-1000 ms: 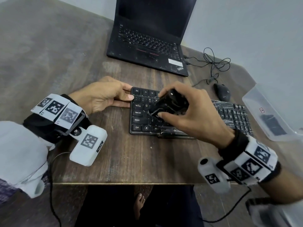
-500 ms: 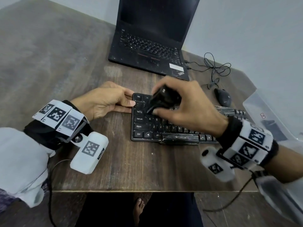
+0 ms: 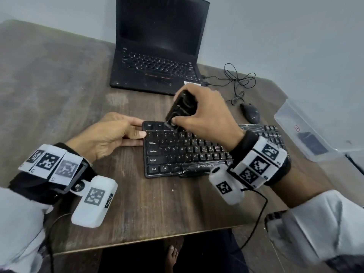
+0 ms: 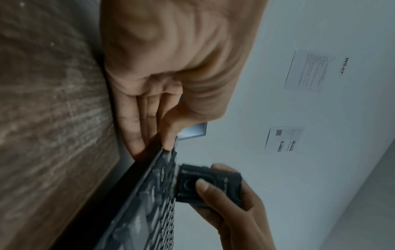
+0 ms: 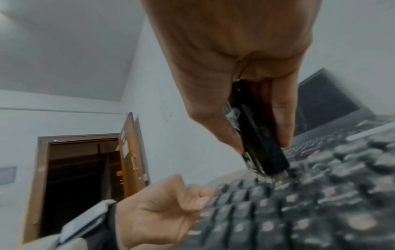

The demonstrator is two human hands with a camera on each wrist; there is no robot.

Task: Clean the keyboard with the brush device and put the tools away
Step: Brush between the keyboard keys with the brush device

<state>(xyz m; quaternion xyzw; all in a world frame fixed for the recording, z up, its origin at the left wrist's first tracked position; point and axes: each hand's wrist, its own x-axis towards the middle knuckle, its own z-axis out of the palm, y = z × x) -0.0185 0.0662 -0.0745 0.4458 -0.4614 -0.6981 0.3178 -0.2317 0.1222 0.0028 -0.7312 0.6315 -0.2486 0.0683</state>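
A black keyboard [image 3: 177,154] lies on the wooden table in front of me. My right hand [image 3: 189,117] grips the black brush device [image 3: 182,108], tilted, with its bristle end down on the top key rows near the left corner. In the right wrist view the brush device [image 5: 256,135] sits between thumb and fingers, its pale bristles touching the keys [image 5: 299,211]. My left hand [image 3: 140,128] holds the keyboard's left edge. The left wrist view shows its thumb on the top corner and its fingers [image 4: 136,132] along the side, near the brush device [image 4: 211,184].
An open black laptop [image 3: 157,62] stands behind the keyboard. A black mouse [image 3: 250,113] and its tangled cable [image 3: 238,79] lie at the back right. A clear plastic box [image 3: 307,134] with a dark item inside sits at the right. The table's front edge [image 3: 137,243] is near me.
My right hand has carried the brush device from the lower left keys up to the top row, away from me. The left hand has stayed at the keyboard's left edge.
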